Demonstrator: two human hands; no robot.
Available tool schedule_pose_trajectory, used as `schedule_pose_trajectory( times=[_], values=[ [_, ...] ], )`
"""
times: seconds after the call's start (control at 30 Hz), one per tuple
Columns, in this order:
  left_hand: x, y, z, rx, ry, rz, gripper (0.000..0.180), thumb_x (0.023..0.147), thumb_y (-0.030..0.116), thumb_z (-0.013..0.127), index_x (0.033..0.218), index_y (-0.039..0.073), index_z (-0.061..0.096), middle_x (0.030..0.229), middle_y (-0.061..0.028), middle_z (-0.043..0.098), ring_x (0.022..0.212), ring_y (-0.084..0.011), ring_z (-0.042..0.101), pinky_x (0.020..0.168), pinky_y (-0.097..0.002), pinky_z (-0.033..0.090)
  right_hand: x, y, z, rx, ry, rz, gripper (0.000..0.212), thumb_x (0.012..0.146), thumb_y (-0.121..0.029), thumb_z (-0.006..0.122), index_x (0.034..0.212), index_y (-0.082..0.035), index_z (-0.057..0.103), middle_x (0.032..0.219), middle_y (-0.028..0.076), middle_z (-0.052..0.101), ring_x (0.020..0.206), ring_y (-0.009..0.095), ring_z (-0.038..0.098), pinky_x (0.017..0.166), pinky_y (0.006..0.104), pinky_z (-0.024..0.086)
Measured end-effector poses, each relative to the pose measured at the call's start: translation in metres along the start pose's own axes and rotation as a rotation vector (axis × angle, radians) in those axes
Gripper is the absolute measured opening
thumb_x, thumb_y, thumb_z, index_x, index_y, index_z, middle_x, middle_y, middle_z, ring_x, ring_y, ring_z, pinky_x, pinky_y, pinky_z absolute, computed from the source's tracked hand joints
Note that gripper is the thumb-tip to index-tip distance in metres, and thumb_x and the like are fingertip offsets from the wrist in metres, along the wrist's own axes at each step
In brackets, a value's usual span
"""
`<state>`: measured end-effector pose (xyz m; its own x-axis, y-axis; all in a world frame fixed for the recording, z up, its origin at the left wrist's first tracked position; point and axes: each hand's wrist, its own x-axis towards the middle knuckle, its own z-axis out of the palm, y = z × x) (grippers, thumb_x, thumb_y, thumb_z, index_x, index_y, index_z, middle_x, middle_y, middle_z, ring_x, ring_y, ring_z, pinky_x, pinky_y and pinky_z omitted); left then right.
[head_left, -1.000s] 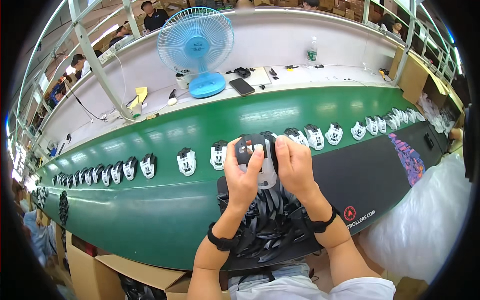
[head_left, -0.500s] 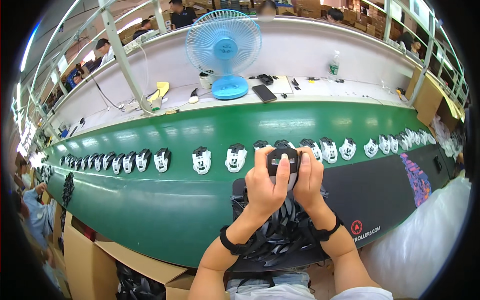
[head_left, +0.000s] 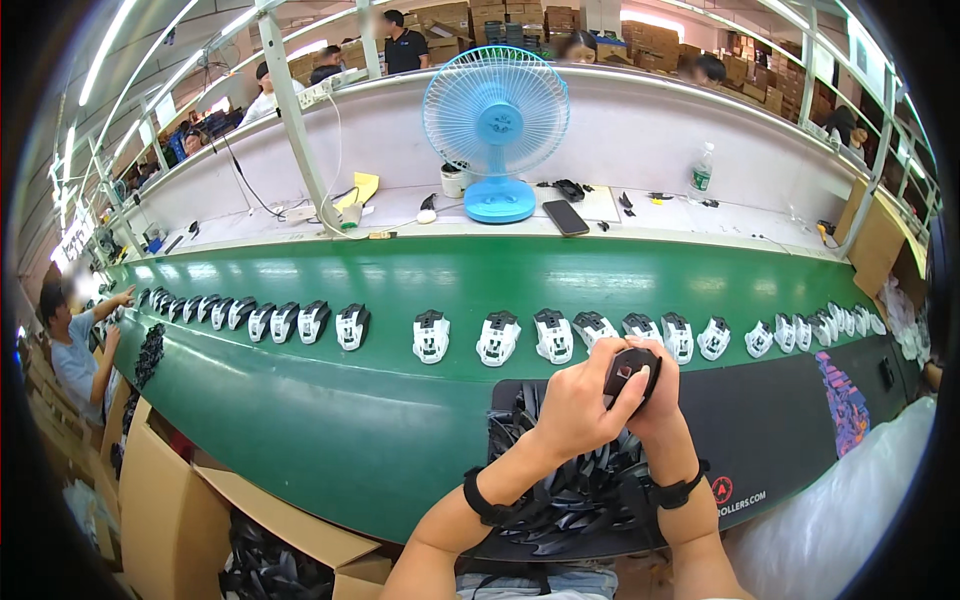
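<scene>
Both my hands are closed around a dark computer mouse, raised over the near edge of the green table. My left hand grips its left side, with the thumb pressed along the face toward me. Fingers of my right hand wrap the other side and are partly hidden behind it. Beneath my wrists lies a heap of curved black plastic pieces on a black mat. Just beyond my hands stand white-and-black mouse shells in a row.
The row continues left with more mouse shells on the green table. A blue fan, a phone and a bottle stand on the back ledge. Cardboard boxes sit lower left, near a seated person. Clear plastic bulges at right.
The mouse has turned and tilted in my hands, so its grey part no longer shows. The whole view has shifted, and the person at the left has come further into sight.
</scene>
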<state>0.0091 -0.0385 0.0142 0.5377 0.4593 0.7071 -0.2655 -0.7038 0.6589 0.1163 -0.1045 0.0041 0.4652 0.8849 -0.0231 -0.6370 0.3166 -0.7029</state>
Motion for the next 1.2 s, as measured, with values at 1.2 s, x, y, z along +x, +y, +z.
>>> schedule_pose_trajectory(
  times=[1.2],
  values=[
    [-0.038,-0.321,-0.267,1.107,0.348,-0.67,0.065,0.083,0.045,0.064,0.127,0.0,0.048,0.113,-0.0223,0.057,0.099,-0.0383,0.057,0.087,-0.0442,0.045,-0.104,-0.043,-0.099,-1.668,0.051,-0.211,0.012,0.081,-0.01,0.062,0.09,-0.003,0.063,0.079,0.008,0.063,0.07,0.018,0.061,0.067,0.03,0.049]
  ],
)
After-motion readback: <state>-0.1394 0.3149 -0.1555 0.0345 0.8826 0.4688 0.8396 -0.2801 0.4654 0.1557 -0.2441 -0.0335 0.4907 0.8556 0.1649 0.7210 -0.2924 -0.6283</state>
